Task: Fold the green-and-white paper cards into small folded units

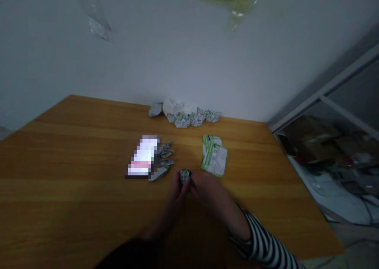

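Observation:
Near the middle of the wooden table [97, 205], my two hands meet around a small folded printed piece [185, 175], dark with pale and green print. My left hand [176, 190] is closed on its left side, thumb in front. Against its right edge, my right hand [207, 185] is closed, the fingertips partly hidden. Just beyond my right hand lie flat green-and-white printed packets [215, 160], overlapping. Several narrow folded pieces [162, 170] with similar print lie to the left, beside a phone [143, 156] whose lit screen is blurred out.
Along the wall side of the table sits a row of crumpled printed pieces [182, 120] with white crumpled tissue [171, 106] among them. A metal-framed shelf [325, 97] with cluttered contents stands at the right. Clear tape [99, 27] hangs on the wall.

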Tool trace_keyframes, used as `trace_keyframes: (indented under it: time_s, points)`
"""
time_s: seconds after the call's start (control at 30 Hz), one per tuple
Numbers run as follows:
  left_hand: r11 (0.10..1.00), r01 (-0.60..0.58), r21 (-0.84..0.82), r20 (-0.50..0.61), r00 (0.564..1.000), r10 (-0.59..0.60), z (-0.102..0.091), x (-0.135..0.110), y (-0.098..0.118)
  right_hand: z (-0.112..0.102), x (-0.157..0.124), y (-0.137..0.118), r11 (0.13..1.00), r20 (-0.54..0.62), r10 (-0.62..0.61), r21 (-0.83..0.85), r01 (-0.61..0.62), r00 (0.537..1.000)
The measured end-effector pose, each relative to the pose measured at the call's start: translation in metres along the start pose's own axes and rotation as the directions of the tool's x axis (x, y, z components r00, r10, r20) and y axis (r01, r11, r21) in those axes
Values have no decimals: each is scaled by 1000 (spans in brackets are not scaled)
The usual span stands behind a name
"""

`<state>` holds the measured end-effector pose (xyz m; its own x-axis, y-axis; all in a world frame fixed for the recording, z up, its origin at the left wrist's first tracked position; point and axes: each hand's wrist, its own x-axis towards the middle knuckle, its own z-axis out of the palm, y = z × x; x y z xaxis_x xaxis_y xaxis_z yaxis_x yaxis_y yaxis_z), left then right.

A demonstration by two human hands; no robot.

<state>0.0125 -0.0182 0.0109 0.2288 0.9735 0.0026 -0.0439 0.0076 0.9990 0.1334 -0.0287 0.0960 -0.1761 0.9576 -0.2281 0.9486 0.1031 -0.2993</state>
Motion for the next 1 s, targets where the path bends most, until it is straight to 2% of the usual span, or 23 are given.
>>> trace_keyframes:
  time_s: [0.13, 0.2, 0.3, 0.37, 0.4, 0.5, 0.6, 0.67, 0.8, 0.9, 1.0]
  points:
    - [997, -18, -79, -62, 998, 13, -1, 4, 1, 5, 5, 7, 995, -111, 58, 90, -48, 992]
    - [992, -30, -119, -58, 998, 23, 0, 5, 1, 8, 7, 13, 988, -192, 39, 157, -8, 981]
    - [982, -48, -184, -64, 997, 37, 1, 6, 1, 4, 14, 29, 980, -225, 7, 197, 38, 974]
    - [969, -61, -241, -114, 993, 34, 1, 7, 2, -11, 25, 46, 990, -267, -8, 135, 46, 964]
    - [963, -63, -261, -150, 988, 24, 1, 8, 4, -23, 33, 57, 998, -302, 16, 67, 5, 953]
    - [961, -58, -270, -251, 968, -13, -3, 11, 13, -64, 68, 93, 956, -372, 137, -193, -221, 918]
    - [967, -65, -245, -282, 960, -7, -7, 14, 18, -93, 112, 124, 845, -290, 203, -431, -317, 935]
    - [970, -83, -230, -273, 962, 18, -8, 15, 16, -99, 138, 135, 824, -275, 221, -460, -330, 936]
    - [963, -130, -236, -294, 954, 57, -5, 17, 0, -93, 175, 143, 813, -237, 234, -484, -323, 943]
    - [967, -121, -222, -287, 957, 54, -3, 18, -11, -88, 191, 144, 812, -218, 242, -488, -320, 946]
    - [956, -147, -252, -327, 943, 59, -1, 19, -15, -85, 202, 145, 818, -201, 244, -483, -313, 949]
